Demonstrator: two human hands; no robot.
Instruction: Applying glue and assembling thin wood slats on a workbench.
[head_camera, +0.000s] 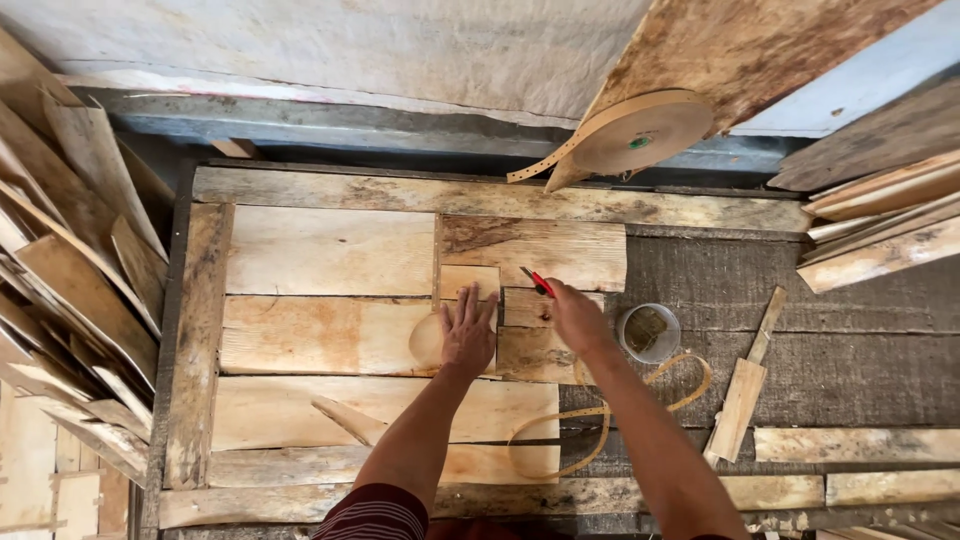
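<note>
Left hand (468, 328) flat, fingers spread, pressing the small veneer patch (470, 283) at frame centre. Right hand (577, 315) clamped on a red-handled cutter (537, 281) just right of it. Risk: blade slips toward the left fingertips, or the patch shifts.

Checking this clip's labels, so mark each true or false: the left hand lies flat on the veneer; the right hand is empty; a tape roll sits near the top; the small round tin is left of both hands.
1. The left hand lies flat, fingers spread, on the veneer sheets. True.
2. The right hand is empty. False: it grips a red-handled tool.
3. A tape roll sits near the top. True.
4. The small round tin is left of both hands. False: it stands just right of the right hand.
</note>
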